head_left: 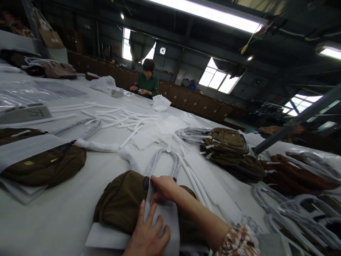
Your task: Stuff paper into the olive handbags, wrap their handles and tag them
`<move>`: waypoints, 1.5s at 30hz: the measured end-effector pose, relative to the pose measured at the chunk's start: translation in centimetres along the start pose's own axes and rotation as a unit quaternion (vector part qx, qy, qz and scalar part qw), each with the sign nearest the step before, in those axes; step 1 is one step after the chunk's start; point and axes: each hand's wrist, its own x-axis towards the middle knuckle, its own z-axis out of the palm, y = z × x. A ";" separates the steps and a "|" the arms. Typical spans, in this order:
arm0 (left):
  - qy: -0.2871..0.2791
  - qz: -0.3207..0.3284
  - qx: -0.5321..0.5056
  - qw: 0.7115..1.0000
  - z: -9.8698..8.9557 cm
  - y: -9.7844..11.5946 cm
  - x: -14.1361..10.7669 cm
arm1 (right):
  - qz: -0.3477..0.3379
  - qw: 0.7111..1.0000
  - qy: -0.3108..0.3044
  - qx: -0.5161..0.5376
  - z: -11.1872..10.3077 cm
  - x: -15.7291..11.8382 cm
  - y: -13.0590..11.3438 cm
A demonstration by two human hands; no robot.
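An olive-brown bag [119,202] lies on the white table in front of me, its handles [151,161] wrapped in clear plastic and standing up behind it. A white sheet [172,220] hangs over the bag's middle, and another white sheet shows under its left end. My left hand [150,233] rests flat on the white sheet with its fingers spread. Near the base of the handles, my right hand [163,188] pinches the sheet's upper edge between thumb and fingers.
Another olive bag [53,160] lies at the left. White tubes [133,135] and thin sheets are scattered beyond my bag. Stacked olive bags [226,145] and brown bags [295,174] lie at the right. A person in green [149,83] works across the table [71,213].
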 end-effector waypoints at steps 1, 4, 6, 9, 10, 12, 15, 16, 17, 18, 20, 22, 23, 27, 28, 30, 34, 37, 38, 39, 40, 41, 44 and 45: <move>-0.011 -0.011 -0.004 1.000 -0.2 -0.1 0.2 | 0.010 1.000 0.011 0.008 -0.1 -0.2 0.4; -0.032 -0.036 -0.013 0.999 -0.6 0.3 0.5 | 0.044 0.997 0.060 0.030 -0.7 -2.9 2.3; -0.056 -0.052 -0.030 0.997 -1.0 0.8 0.5 | 0.075 0.984 0.141 0.080 -1.0 -7.1 4.5; -0.084 -0.081 -0.053 0.992 -1.9 1.4 0.4 | 0.192 0.909 0.323 0.180 -0.4 -16.9 9.0; -0.081 -0.088 -0.053 0.991 -2.0 1.6 0.4 | 0.266 0.870 0.370 0.191 0.2 -20.8 10.5; -0.064 -0.097 -0.046 0.992 -1.8 1.8 0.3 | 0.419 0.772 0.428 0.211 1.8 -29.0 12.9; -0.050 -0.099 -0.031 0.993 -0.8 2.0 0.3 | 0.559 0.641 0.463 0.248 5.3 -39.2 14.4; -0.052 -0.099 -0.024 0.993 -0.5 2.2 0.3 | 0.580 0.618 0.458 0.267 6.6 -41.4 14.5; -0.055 -0.101 -0.014 0.993 -0.2 2.3 0.4 | 0.592 0.605 0.445 0.292 7.7 -43.0 14.4; -0.058 -0.105 -0.002 0.993 0.0 2.5 0.4 | 0.594 0.600 0.429 0.320 8.7 -43.9 14.2; -0.058 -0.112 0.018 0.992 0.2 2.8 0.3 | 0.579 0.602 0.402 0.376 10.0 -44.1 13.6; -0.057 -0.116 0.027 0.991 0.3 2.9 0.1 | 0.559 0.602 0.394 0.413 10.4 -43.0 13.1; -0.056 -0.117 0.026 0.991 0.4 2.9 0.0 | 0.549 0.600 0.396 0.427 10.4 -42.3 12.9; -0.043 -0.115 0.020 0.992 1.3 2.5 -0.3 | 0.516 0.590 0.420 0.458 9.6 -40.6 12.8; -0.034 -0.113 0.021 0.993 1.6 2.4 -0.4 | 0.513 0.589 0.425 0.459 9.4 -40.6 12.7; -0.011 -0.108 0.027 0.994 2.1 2.2 -0.6 | 0.508 0.587 0.442 0.449 9.1 -41.1 12.2; 0.020 -0.096 0.036 0.995 2.9 2.0 -0.9 | 0.518 0.582 0.490 0.390 9.7 -42.8 9.7; 0.024 -0.092 0.042 0.995 3.0 2.0 -1.0 | 0.526 0.555 0.488 0.421 11.6 -43.1 7.5; 0.023 -0.092 0.045 0.994 3.0 1.9 -1.0 | 0.525 0.541 0.481 0.448 12.4 -42.9 6.9; 0.022 -0.092 0.048 0.994 2.9 1.9 -1.0 | 0.523 0.524 0.475 0.475 13.1 -42.6 6.6; 0.020 -0.093 0.051 0.994 2.8 1.9 -1.0 | 0.522 0.509 0.473 0.495 13.8 -42.2 6.4; 0.017 -0.093 0.054 0.994 2.7 1.9 -1.0 | 0.521 0.494 0.476 0.508 14.3 -41.9 6.4; 0.011 -0.092 0.059 0.994 2.2 2.1 -0.8 | 0.516 0.473 0.501 0.509 15.5 -41.1 6.9; 0.011 -0.092 0.058 0.994 2.0 2.3 -0.8 | 0.517 0.474 0.503 0.506 15.9 -41.0 7.0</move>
